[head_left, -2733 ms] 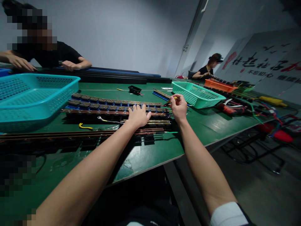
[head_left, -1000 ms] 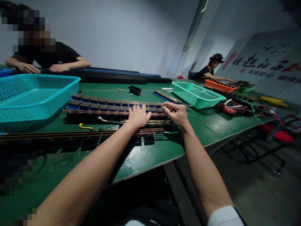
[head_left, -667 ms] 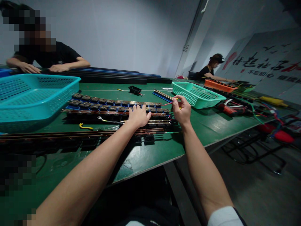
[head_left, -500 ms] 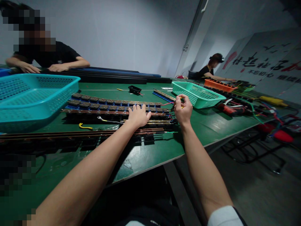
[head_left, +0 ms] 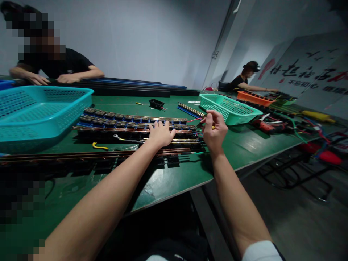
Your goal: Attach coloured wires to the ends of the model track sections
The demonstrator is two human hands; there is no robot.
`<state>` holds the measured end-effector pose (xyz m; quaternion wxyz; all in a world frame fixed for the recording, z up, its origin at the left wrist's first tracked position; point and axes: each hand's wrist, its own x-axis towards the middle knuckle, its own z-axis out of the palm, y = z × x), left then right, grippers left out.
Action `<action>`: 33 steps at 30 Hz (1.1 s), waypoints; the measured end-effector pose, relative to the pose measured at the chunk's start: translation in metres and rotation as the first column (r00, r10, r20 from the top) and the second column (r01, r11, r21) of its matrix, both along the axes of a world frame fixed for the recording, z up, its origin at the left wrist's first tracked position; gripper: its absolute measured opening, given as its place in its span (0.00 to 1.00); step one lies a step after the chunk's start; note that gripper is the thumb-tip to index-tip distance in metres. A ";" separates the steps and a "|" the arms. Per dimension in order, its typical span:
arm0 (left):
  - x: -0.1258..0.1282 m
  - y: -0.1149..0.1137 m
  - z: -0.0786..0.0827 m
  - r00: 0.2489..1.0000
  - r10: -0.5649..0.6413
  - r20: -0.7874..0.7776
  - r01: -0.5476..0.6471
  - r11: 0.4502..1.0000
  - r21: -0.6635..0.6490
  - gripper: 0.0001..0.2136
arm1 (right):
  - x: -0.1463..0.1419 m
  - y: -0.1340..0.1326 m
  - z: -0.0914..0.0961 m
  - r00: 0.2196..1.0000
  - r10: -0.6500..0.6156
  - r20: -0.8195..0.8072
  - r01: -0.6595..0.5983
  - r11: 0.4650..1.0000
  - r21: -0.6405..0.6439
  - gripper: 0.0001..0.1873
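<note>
My left hand [head_left: 161,133] lies flat with fingers spread on a stack of curved model track pieces [head_left: 127,122] with brass rails and blue ties, on the green table [head_left: 174,174]. My right hand [head_left: 214,130] is closed in a pinch just past the right end of the tracks. It grips a small tool with a yellow handle [head_left: 213,127], mostly hidden by the fingers. Thin red and green wires [head_left: 193,119] run from the track ends beside that hand.
A large blue basket [head_left: 40,112] stands at the left, a green basket [head_left: 228,108] at the right. Long straight rails [head_left: 81,155] cross the near table. A yellow hook [head_left: 99,146], a black part [head_left: 156,104] and red tools [head_left: 268,126] lie about. Two other people work at the far sides.
My right hand dipped to the track ends, lifted toward the green basket, then drew back slightly nearer me, keeping its pinch. My left hand stayed flat on the tracks.
</note>
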<state>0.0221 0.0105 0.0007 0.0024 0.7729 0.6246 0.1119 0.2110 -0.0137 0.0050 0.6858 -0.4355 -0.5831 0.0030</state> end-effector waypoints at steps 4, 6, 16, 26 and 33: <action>0.000 0.000 0.000 1.000 -0.010 0.005 0.010 1.000 0.002 0.27 | -0.003 -0.020 -0.003 0.985 -0.109 -0.133 0.127 0.983 0.135 0.15; 0.000 0.000 0.000 1.000 -0.011 0.005 0.011 1.000 0.003 0.27 | -0.003 -0.027 -0.004 0.979 -0.098 -0.181 0.124 0.982 0.144 0.15; 0.000 0.001 -0.001 1.000 -0.008 -0.007 0.008 1.000 0.006 0.29 | -0.001 -0.025 -0.008 0.980 0.037 -0.195 -0.018 0.995 0.096 0.13; 0.001 0.001 -0.003 1.000 -0.009 -0.008 0.009 1.000 0.029 0.29 | 0.002 -0.022 -0.014 0.990 0.135 -0.036 -0.135 0.991 -0.004 0.10; 0.001 0.002 -0.002 1.000 -0.003 -0.006 0.003 1.000 0.023 0.29 | 0.002 -0.024 -0.014 0.997 0.042 -0.063 -0.041 0.999 0.017 0.16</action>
